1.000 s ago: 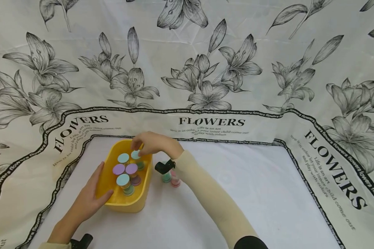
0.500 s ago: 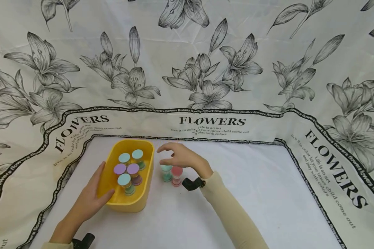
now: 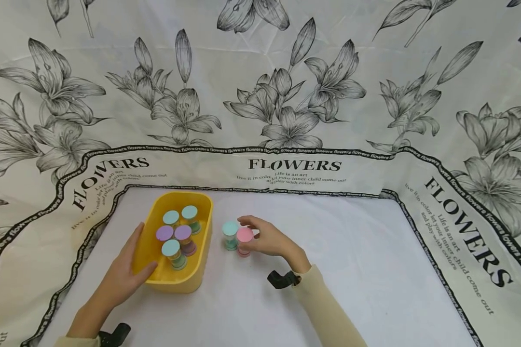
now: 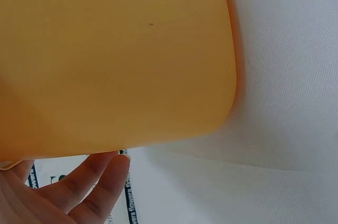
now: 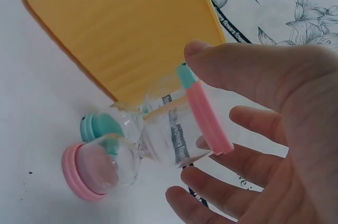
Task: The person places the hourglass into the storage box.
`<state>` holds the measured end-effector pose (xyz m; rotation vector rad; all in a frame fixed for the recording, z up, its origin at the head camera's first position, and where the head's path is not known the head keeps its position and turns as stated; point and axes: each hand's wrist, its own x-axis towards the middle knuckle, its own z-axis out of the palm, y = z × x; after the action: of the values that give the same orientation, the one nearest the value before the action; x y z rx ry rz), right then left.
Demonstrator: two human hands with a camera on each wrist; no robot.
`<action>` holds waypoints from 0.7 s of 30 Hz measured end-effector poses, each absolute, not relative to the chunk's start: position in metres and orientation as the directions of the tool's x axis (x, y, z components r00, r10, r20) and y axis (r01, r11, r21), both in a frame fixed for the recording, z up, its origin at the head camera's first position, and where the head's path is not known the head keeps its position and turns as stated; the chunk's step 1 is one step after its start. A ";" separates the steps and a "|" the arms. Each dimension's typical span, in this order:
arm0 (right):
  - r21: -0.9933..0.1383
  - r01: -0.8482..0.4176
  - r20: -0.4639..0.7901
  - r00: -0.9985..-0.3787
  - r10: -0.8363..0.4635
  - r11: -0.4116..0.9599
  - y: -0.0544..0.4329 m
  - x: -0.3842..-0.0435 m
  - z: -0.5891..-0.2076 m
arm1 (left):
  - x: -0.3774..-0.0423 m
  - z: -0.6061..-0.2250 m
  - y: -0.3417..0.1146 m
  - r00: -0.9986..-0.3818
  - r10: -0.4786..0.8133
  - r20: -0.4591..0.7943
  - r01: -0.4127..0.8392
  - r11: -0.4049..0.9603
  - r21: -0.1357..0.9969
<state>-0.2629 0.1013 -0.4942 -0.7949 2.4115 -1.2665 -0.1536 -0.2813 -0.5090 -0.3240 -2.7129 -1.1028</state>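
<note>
In the head view my left hand (image 3: 120,270) holds the left side of a yellow plastic bin (image 3: 199,277). Its thumb lies over the rim and its fingers run along the outer wall. Several small hourglasses stand inside, with light blue caps (image 3: 189,212) and purple caps (image 3: 183,233). To the right of the bin, a teal-capped hourglass (image 3: 230,236) and a pink-capped hourglass (image 3: 244,236) stand side by side. My right hand (image 3: 271,239) is at the pink one, thumb and fingers spread around its top. In the right wrist view those fingers (image 5: 227,189) look loose, without a clear grip.
White cloth (image 3: 364,270) covers the table. Behind it and along both sides rises a floral fabric (image 3: 295,120) with a black lettered border.
My right hand has left the light-blue-capped hourglass in the bin, moved right, and come down around the pink-capped hourglass. My left hand stays at the bin.
</note>
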 end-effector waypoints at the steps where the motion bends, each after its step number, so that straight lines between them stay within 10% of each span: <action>1: -0.828 -0.330 -0.009 -0.801 -0.599 0.454 0.102 -0.262 -0.496 | -0.153 -0.509 -0.281 -0.957 0.128 0.259 0.272 0.699 0.662; 21: -0.807 -0.330 -0.027 -0.808 -0.589 0.490 0.105 -0.259 -0.495 | -0.153 -0.507 -0.281 -0.962 0.126 0.241 0.259 0.698 0.667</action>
<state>-0.2591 0.1047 -0.4955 -0.7760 2.4384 -1.2244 -0.1530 -0.2806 -0.5074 -0.3122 -2.7293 -1.1123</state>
